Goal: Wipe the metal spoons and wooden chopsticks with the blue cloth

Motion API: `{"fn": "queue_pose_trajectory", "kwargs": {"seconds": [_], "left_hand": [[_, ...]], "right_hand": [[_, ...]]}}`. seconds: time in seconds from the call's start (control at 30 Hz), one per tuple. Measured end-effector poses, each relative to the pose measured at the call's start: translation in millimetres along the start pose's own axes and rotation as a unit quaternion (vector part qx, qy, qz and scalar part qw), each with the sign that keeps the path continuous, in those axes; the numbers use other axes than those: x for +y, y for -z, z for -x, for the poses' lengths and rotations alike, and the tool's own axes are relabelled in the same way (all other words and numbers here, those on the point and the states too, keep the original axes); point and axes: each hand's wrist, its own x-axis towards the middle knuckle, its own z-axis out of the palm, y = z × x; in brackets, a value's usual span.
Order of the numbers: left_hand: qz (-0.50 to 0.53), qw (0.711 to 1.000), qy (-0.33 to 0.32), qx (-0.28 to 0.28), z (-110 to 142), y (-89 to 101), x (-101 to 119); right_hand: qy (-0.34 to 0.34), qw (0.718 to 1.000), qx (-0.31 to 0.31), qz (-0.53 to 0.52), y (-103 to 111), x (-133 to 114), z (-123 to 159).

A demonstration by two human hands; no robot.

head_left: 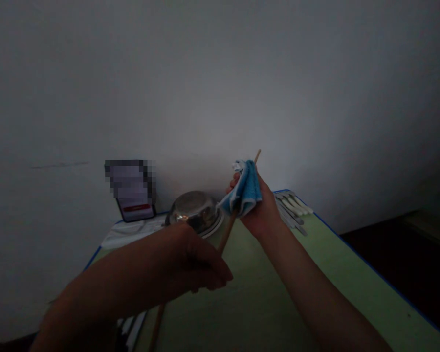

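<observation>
A long thin wooden stick [227, 236] slants up and away in front of me, its far tip standing out above a cloth. Low on the stick, my left hand [196, 256] is closed around it, and the near end passes below my wrist. Farther up, my right hand [262, 217] presses a blue cloth [248, 186] with pale edges around the stick. The cloth covers part of the stick and most of my right fingers.
An upturned metal bowl [194, 208] rests at the back of the green table [326, 259]. Several knives or similar flatware [295, 208] lie at the back right. A phone [134, 190] leans near the wall at left. Dark, pale-striped items [132, 327] sit at the near left.
</observation>
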Motion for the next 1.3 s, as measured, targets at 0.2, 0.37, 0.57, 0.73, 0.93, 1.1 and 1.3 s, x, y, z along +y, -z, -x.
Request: {"fn": "queue_pose_trajectory", "kwargs": {"seconds": [0.2, 0.37, 0.57, 0.73, 0.93, 1.1, 1.3], "left_hand": [[-0.027, 0.999, -0.039, -0.023, 15, -3.4, 2], [-0.023, 0.998, -0.052, -0.014, 13, -4.0, -4], [-0.045, 0.999, 0.011, -0.007, -4, 0.5, -5], [-0.029, 0.999, 0.017, -0.033, -6, 1.1, 0], [-0.024, 0.999, -0.007, -0.047, 8, -4.6, 8], [-0.044, 0.994, -0.04, 0.087, 10, -7.2, 2], [0.051, 0.992, -0.073, 0.086, -8, -7.0, -10]], "right_hand": [[-0.036, 0.994, 0.034, -0.097, 14, -21, -17], [-0.001, 0.992, 0.047, -0.113, 18, -28, -17], [-0.062, 0.993, 0.042, -0.093, -5, -3, 2], [-0.113, 0.988, 0.061, -0.086, -7, 10, 7], [-0.077, 0.991, 0.056, -0.089, 1, -5, -3], [-0.017, 0.993, 0.056, -0.098, 7, -21, -10], [-0.028, 0.995, 0.053, -0.085, 2, -17, -7]]}}
